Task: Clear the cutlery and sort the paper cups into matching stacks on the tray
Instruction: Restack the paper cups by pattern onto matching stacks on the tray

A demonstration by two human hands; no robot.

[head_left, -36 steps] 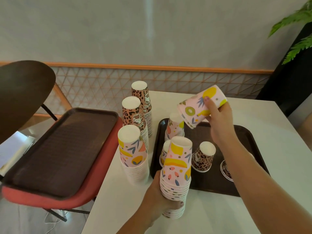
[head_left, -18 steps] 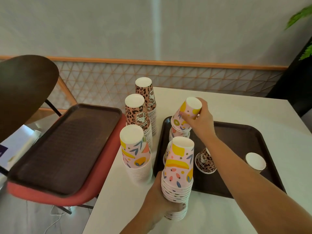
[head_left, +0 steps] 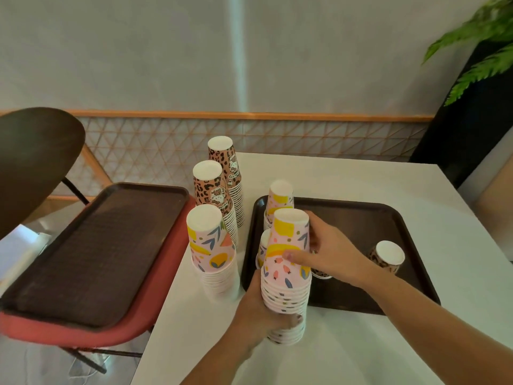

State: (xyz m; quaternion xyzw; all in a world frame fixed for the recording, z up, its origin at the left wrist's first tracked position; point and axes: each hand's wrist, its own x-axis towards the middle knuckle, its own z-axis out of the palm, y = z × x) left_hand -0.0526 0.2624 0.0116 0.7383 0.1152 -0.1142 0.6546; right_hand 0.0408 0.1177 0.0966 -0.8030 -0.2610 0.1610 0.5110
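Head view: left hand point(head_left: 258, 309) grips fruit-print stack point(head_left: 286, 287); right hand point(head_left: 330, 251) clasps it.

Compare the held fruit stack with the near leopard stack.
The fruit stack is pink with yellow fruit, gripped by both hands; the leopard stack is brown-spotted and untouched. The fruit stack sits at the table's near edge; the leopard stack stands farther back. Both are upside-down paper cups.

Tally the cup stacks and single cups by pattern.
Fruit-print stacks: 4 (one mostly hidden)
Leopard stacks: 2
Single leopard cups: 2 (one partly hidden)
Total: 8
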